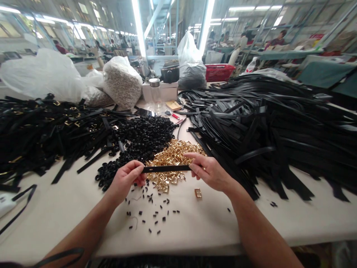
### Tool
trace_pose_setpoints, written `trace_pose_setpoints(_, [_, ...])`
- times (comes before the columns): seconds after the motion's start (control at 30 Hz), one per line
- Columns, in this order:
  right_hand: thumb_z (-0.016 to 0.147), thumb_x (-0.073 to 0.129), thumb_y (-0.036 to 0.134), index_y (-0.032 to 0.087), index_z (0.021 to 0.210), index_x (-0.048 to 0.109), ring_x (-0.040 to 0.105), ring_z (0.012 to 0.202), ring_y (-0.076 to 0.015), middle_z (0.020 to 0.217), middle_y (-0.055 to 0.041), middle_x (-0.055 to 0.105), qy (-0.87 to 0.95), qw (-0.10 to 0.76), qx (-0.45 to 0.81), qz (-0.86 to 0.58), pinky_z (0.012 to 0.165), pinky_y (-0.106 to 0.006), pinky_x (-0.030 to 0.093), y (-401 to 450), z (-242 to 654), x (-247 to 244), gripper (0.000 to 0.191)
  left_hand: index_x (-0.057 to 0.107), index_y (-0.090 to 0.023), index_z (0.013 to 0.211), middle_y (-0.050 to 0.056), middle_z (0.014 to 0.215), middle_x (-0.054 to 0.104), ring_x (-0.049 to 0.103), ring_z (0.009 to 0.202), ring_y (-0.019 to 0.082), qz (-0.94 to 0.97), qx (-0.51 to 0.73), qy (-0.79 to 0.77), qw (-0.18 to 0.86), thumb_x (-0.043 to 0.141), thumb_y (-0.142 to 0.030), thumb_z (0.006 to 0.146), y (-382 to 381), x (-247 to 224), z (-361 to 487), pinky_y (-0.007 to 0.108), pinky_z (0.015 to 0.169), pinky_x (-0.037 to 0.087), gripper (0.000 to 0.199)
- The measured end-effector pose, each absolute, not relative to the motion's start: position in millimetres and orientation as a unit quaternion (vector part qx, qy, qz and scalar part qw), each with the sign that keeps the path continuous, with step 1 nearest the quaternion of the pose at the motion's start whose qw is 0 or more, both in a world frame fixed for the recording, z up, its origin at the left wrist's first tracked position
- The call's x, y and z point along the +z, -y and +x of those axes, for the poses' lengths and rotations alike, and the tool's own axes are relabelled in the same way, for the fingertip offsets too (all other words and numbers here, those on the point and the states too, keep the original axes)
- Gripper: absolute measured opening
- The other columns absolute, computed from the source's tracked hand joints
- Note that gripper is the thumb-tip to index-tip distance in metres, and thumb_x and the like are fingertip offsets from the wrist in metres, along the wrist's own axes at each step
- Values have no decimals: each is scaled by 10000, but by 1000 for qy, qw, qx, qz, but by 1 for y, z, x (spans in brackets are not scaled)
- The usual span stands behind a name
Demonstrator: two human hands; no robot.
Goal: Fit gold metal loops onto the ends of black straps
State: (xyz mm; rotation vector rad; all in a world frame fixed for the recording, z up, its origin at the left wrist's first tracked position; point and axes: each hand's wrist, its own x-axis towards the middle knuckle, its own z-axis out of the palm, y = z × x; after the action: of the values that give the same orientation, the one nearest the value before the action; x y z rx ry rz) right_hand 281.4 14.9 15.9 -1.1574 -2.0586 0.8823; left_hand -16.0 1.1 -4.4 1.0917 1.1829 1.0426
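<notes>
A short black strap (pixel 167 169) with a small slot near its left end is stretched level between my hands. My left hand (pixel 129 176) pinches its left end, and my right hand (pixel 208 170) pinches the other end, index finger extended. Behind the strap lies a heap of gold buckles (pixel 178 152). A pile of black loops (pixel 145 136) adjoins it on the left. One gold buckle (pixel 198 193) sits apart, below my right hand. Small black bits (pixel 164 219) are scattered on the table nearer me.
Black straps with buckles (pixel 55 130) cover the left side, long black straps (pixel 251 123) the right. Behind stand filled plastic bags (pixel 122 82), a glass jar (pixel 155 93) and a red basket (pixel 219 72). People work far back.
</notes>
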Motion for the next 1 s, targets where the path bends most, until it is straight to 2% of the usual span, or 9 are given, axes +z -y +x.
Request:
trace_pose_setpoints(0.2, [958, 410, 349, 111, 1303, 520, 482, 427, -84, 539, 55, 539, 719, 315, 431, -445, 455, -207, 426, -14, 280, 16, 433, 596, -161, 903, -17, 570, 641, 568, 447, 90, 398, 439, -482, 646, 714, -360, 732, -2, -3, -15, 177, 455, 449, 289])
trace_pose_setpoints(0.43, [965, 395, 343, 126, 1304, 524, 499, 426, -93, 533, 52, 544, 717, 304, 436, -451, 440, -208, 425, -15, 282, 14, 423, 610, -149, 957, -3, 592, 658, 585, 459, 92, 384, 425, -469, 673, 726, -345, 734, -2, -3, -17, 177, 465, 466, 319])
trace_pose_setpoints(0.53, [959, 436, 327, 162, 1245, 581, 593, 540, -125, 638, 10, 634, 761, 298, 330, -473, 554, -250, 494, -17, 283, 14, 361, 612, -151, 959, -2, 610, 661, 601, 489, 91, 382, 424, -454, 684, 729, -331, 745, -2, -5, -17, 175, 492, 481, 303])
trace_pose_setpoints(0.6, [939, 498, 331, 179, 1170, 629, 661, 748, -177, 841, -48, 704, 791, 317, 189, -488, 721, -313, 526, -17, 280, 13, 306, 612, -153, 946, -1, 623, 664, 606, 502, 89, 381, 422, -445, 692, 732, -326, 750, -1, -7, -15, 172, 503, 486, 288])
trace_pose_setpoints(0.67, [921, 549, 355, 176, 1139, 639, 653, 949, -225, 1039, -90, 702, 810, 342, 73, -471, 865, -366, 502, -15, 272, 11, 297, 611, -152, 927, 0, 632, 668, 611, 508, 90, 381, 417, -435, 702, 738, -328, 749, 0, -9, -11, 176, 514, 493, 281])
trace_pose_setpoints(0.77, [897, 593, 429, 177, 1181, 612, 624, 1050, -236, 1131, -97, 684, 848, 357, 32, -391, 930, -378, 475, -7, 254, 4, 380, 606, -154, 917, 0, 631, 670, 622, 514, 95, 378, 404, -418, 720, 746, -340, 745, 4, -11, 0, 184, 532, 502, 289])
trace_pose_setpoints(0.87, [911, 582, 430, 199, 1163, 617, 646, 978, -201, 1073, -68, 708, 875, 355, 52, -326, 880, -341, 484, 1, 237, -3, 344, 594, -160, 924, 4, 633, 679, 635, 522, 100, 376, 386, -415, 733, 746, -352, 747, 9, -10, 10, 174, 519, 486, 302])
trace_pose_setpoints(1.0, [975, 496, 318, 205, 987, 670, 654, 757, -144, 850, -27, 727, 887, 340, 56, -309, 723, -264, 464, 2, 237, -6, 207, 593, -154, 891, 28, 701, 710, 661, 573, 112, 404, 362, -422, 726, 753, -349, 737, 16, -1, 17, 184, 540, 492, 295])
